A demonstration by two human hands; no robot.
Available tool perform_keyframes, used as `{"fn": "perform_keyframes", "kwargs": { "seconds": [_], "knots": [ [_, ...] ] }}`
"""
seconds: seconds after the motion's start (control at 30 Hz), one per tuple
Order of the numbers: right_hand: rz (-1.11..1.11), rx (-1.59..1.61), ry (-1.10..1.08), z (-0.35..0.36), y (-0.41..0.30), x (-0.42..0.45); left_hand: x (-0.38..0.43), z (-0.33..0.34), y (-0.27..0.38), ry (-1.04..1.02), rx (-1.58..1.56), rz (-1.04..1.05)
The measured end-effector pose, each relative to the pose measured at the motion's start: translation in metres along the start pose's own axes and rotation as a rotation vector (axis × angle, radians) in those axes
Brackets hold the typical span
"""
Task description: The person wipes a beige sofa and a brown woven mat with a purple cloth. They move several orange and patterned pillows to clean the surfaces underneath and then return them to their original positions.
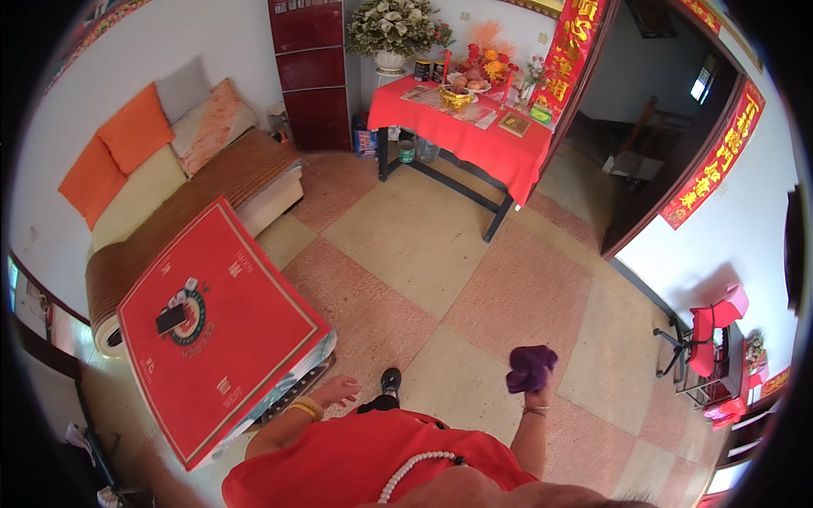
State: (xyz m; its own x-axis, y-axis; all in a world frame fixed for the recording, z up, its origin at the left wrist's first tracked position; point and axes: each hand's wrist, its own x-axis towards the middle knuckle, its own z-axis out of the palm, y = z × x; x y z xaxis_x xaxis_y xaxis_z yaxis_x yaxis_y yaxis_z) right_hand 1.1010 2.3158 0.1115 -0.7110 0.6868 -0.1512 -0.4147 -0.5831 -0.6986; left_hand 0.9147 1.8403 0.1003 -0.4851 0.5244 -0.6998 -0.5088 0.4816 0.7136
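A bunched purple cloth (531, 368) is in my right hand (538, 397), held out over the tiled floor; the cloth hides most of the fingers. My left hand (336, 390) hangs empty with its fingers apart, near the corner of a square table with a red printed cover (254, 317). A yellow bangle circles the left wrist. On that cover lies a dark, flat, phone-like object (170, 319). One dark shoe (391, 381) shows on the floor ahead of my body.
A sofa (209, 171) with cushions runs along the left wall, beside a dark red refrigerator (314, 82). Ahead, a red-draped table (444, 120) bears candles, fruit and a golden bowl (456, 98). Right of it opens a doorway (635, 127). A wheeled chair (683, 340) stands far right.
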Motion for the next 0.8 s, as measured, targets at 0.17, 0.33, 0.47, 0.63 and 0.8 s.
{"fn": "perform_keyframes", "kwargs": {
  "seconds": [0.17, 0.33, 0.47, 0.63, 0.8],
  "knots": [
    [0.146, 0.160, 0.116, -0.012, 0.007, 0.063, 0.089, -0.036, 0.090, 0.011, 0.014, 0.106],
    [0.077, 0.033, 0.185, -0.033, -0.003, 0.119, 0.150, -0.071, 0.164, 0.100, -0.023, 0.191],
    [0.100, 0.008, 0.322, -0.079, 0.004, 0.175, 0.183, -0.079, 0.187, 0.161, -0.016, 0.129],
    [0.274, 0.247, 0.391, -0.042, 0.038, 0.304, 0.208, -0.089, 0.165, 0.210, -0.067, -0.181],
    [0.335, -0.025, 0.294, 0.054, 0.061, 0.465, 0.216, -0.082, 0.191, 0.350, -0.266, -0.260]
  ]
}}
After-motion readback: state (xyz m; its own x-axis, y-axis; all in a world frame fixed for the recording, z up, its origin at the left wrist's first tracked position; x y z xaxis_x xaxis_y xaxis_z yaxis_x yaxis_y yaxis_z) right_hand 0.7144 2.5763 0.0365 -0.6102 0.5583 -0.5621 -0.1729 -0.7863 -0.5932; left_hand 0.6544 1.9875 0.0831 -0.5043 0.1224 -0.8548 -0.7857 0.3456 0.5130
